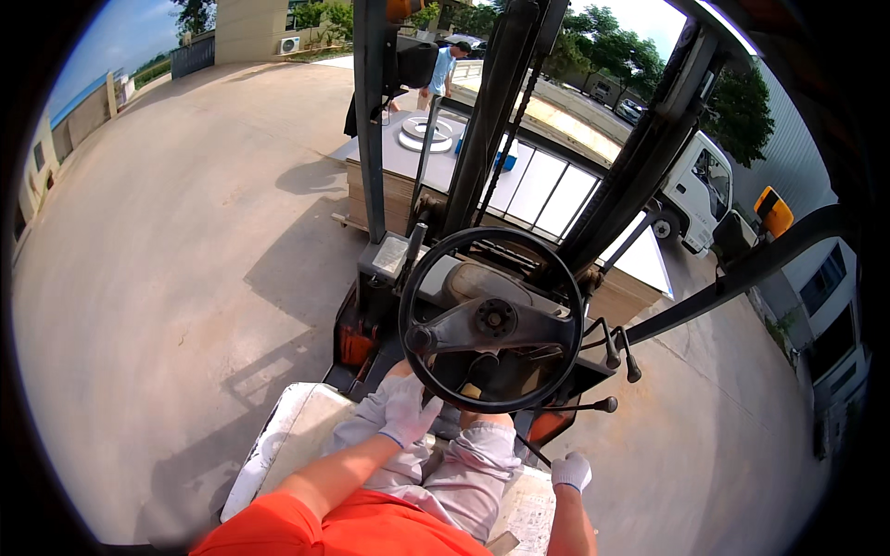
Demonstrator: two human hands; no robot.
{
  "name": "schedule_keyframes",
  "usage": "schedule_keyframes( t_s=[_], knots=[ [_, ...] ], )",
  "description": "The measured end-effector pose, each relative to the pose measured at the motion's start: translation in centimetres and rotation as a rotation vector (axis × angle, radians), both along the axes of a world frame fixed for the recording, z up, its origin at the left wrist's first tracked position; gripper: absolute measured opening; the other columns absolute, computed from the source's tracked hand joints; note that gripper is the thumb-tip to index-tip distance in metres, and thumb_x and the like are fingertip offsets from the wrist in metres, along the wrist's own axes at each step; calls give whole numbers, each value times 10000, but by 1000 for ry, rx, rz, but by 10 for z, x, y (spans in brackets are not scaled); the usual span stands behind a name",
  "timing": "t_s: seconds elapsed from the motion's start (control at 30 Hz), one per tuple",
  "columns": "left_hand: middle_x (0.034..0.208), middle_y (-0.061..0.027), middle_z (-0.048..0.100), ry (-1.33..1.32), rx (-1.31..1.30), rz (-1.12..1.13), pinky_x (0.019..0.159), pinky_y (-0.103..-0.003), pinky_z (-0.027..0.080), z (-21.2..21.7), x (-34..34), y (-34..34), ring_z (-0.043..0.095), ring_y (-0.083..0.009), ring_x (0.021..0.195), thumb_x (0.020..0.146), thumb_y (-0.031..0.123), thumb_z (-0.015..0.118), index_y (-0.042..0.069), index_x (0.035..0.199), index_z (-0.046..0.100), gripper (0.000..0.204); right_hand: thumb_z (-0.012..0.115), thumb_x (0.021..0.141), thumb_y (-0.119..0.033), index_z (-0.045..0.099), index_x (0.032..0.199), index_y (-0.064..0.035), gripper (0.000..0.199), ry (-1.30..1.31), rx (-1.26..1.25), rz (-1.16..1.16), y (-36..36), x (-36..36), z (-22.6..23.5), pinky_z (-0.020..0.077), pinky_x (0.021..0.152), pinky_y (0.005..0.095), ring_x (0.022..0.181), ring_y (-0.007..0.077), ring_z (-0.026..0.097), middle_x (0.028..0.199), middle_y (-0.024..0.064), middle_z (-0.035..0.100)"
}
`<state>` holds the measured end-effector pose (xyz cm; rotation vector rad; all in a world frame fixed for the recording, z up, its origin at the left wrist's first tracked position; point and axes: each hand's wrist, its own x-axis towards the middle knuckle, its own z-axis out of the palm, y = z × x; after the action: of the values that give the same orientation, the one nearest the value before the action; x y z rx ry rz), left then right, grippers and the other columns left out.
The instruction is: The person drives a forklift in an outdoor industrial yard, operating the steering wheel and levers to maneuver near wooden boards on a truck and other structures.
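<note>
Bright sunlight; dark shadows across the concrete (185, 250); glare on white panels (536, 185); curved edges, black corners.

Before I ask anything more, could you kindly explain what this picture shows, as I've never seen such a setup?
This is one wide, bent-looking view from a camera on a person's head, looking down. The person sits on a forklift, facing its steering wheel and upright mast. The gloved left hand rests by the left leg and seems to hold nothing. The gloved right hand is beside a thin dark rod; I can't tell whether it grips it. Ahead is a stack of boards, with white rings on top. A white truck stands at the right.
</note>
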<state>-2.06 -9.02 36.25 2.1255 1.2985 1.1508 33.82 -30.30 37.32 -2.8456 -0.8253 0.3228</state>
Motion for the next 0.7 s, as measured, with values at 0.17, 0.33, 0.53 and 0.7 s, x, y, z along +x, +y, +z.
schedule_keyframes(
  t_s=[0.17,0.33,0.53,0.7],
  knots=[
    [1124,-166,715,1,32,6,987,-541,513,14,4,-1,665,-418,1131,884,291,789,66,1162,677,375,706,863,-287,794,957,-52,268,-129,72,30,22,11,-13,610,893,530,985,449,772,991,262,790],
    [1158,-182,721,2,70,-30,997,-539,512,17,3,-4,665,-422,1127,885,286,784,59,1172,695,376,708,875,-285,790,973,-65,255,-145,95,19,64,34,7,615,881,532,985,439,774,1008,256,793],
    [970,-144,748,-37,94,-90,896,-527,539,22,0,-8,708,-398,990,904,231,762,78,1025,751,196,705,863,-308,801,991,-64,291,-85,52,-8,61,26,11,608,915,526,1033,428,772,1048,242,799],
    [876,-104,753,-166,187,-553,686,-440,582,73,12,-28,731,-338,769,872,83,784,72,900,723,68,709,859,-317,829,1045,-66,334,-4,-24,-33,59,28,20,611,936,506,1063,418,775,1094,231,804]
  ],
)
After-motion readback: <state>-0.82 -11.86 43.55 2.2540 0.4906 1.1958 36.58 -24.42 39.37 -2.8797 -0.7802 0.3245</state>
